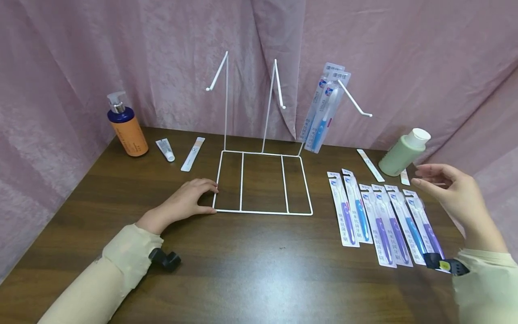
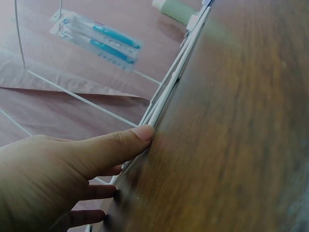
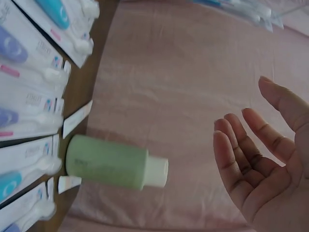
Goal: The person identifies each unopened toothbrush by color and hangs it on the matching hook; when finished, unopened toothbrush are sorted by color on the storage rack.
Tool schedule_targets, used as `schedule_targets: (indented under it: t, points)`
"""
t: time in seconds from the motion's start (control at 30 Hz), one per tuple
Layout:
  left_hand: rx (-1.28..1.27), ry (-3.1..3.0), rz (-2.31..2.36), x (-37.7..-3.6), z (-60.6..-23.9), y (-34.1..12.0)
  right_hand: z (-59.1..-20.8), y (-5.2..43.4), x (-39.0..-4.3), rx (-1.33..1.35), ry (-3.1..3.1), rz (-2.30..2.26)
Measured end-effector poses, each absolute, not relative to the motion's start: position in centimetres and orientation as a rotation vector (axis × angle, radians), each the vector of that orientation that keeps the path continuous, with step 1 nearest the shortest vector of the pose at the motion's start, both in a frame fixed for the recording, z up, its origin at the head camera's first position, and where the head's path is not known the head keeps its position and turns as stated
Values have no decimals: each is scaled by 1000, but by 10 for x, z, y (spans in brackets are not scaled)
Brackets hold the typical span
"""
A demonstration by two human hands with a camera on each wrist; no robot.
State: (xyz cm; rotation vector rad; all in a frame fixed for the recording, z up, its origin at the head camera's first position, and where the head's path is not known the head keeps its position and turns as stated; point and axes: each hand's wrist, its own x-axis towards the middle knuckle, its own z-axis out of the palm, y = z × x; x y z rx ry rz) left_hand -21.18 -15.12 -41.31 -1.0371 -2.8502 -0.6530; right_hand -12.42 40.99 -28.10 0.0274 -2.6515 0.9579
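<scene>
**Left hand on the wire rack, right hand raised and released**

Left hand flat on the bench, fingers straight, grip released, fingertips touching the left front corner of the white wire rack. From the left wrist view, thumb pressed against the rack's base wire at bench level. Right hand lifted above the bench's right edge, grip released, fingers relaxed and holding nothing; palm open in the right wrist view.

Rack standing in the middle of the bench, three upright wires rising at its back, each with a slanted hook. Two packaged toothbrushes hung on the rightmost hook. Six more packaged toothbrushes laid in a row on the bench, right of the rack and just below the right hand.

Green bottle with white cap near the right hand, by the curtain. Blue-and-orange pump bottle at the far left corner, small tube and slim white packet beside it. Another slim packet left of the green bottle.
</scene>
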Motion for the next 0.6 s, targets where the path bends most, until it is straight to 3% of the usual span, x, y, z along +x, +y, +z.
schedule_targets:
  t: [0.6]
  points:
    - [-1032,-2865,-650,-213,-413,-152,-327,460,-91,-110,-2719,928]
